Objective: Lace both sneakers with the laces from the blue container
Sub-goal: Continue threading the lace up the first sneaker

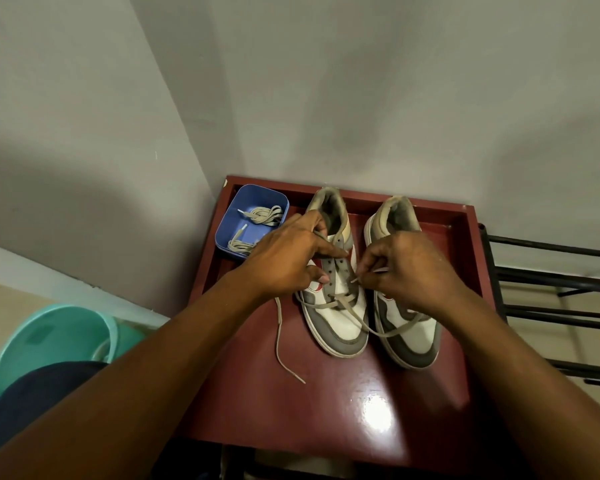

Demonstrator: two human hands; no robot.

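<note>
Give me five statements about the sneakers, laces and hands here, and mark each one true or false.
1. The blue container holds spare laces. True.
2. Both sneakers are fully laced. False: the left sneaker has a lace through its lowest eyelets only; the eyelets above are bare.
3. The right hand pinches one tip of that lace. True.
4. The sneakers stand inside the teal bucket. False: they stand on the red table; the teal bucket is down to the left of it.
5. The lace's other end trails from the left hand onto the table. True.
</note>
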